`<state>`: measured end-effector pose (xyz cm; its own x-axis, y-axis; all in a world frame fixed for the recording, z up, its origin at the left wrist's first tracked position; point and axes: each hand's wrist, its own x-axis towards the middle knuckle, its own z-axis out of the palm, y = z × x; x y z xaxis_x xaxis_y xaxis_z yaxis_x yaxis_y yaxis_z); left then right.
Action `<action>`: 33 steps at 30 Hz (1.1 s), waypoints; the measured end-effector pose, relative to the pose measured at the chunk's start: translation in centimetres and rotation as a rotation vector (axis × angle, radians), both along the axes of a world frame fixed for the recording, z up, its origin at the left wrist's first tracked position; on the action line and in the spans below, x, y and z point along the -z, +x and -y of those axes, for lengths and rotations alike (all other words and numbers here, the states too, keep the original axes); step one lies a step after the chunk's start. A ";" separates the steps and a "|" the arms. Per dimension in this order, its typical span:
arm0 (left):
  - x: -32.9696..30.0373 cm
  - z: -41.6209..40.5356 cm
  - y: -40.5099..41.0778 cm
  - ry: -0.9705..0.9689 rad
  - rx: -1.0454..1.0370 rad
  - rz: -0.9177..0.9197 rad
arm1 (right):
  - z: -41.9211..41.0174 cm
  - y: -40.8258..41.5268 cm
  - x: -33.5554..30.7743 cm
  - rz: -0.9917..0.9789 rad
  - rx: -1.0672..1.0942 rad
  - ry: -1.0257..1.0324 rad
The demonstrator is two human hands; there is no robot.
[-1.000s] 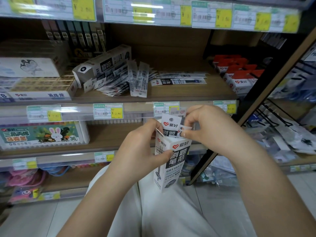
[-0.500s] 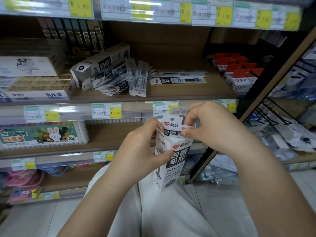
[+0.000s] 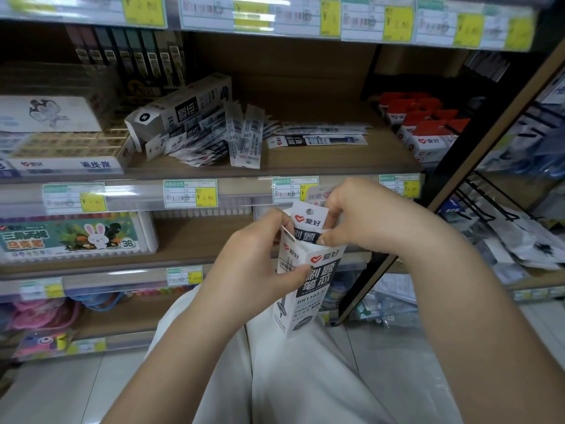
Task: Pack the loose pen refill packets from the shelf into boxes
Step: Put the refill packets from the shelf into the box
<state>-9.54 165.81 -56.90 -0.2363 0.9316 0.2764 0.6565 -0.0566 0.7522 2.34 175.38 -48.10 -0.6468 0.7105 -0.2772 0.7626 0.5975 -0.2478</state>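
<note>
Right hand (image 3: 363,218): fingers curled, thumb and fingertips pinching the refill packets (image 3: 307,223) that stand partly inside the open top of the box (image 3: 308,280); packet tops with red heart logo stick out above the rim. Left hand (image 3: 260,255): fingers wrapped round the upper part of the box, thumb across its front face, holding it upright and slightly tilted, over the lap in white fabric. Behind, on the wooden shelf (image 3: 336,157): loose packets (image 3: 214,139) fanned in a heap, a second box (image 3: 180,108) lying on its side atop them, more flat packets (image 3: 318,137) to the right. Red-topped cartons (image 3: 428,127) stand at far right of the shelf
</note>
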 end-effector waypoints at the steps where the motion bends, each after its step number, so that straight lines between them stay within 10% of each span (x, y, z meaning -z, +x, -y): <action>1: 0.0 0.1 -0.1 0.001 -0.006 0.006 | 0.1 0.1 0.0 -0.005 0.001 0.000; 14: -0.1 0.3 0.0 0.000 0.002 0.017 | -0.3 0.2 0.0 -0.018 0.033 -0.038; 22: -0.1 0.0 0.3 -0.001 0.023 0.021 | 0.0 1.3 -0.4 -0.424 0.060 0.005; 33: 0.2 0.7 -0.4 -0.011 -0.027 0.026 | 0.7 1.0 0.7 -0.240 -0.026 0.148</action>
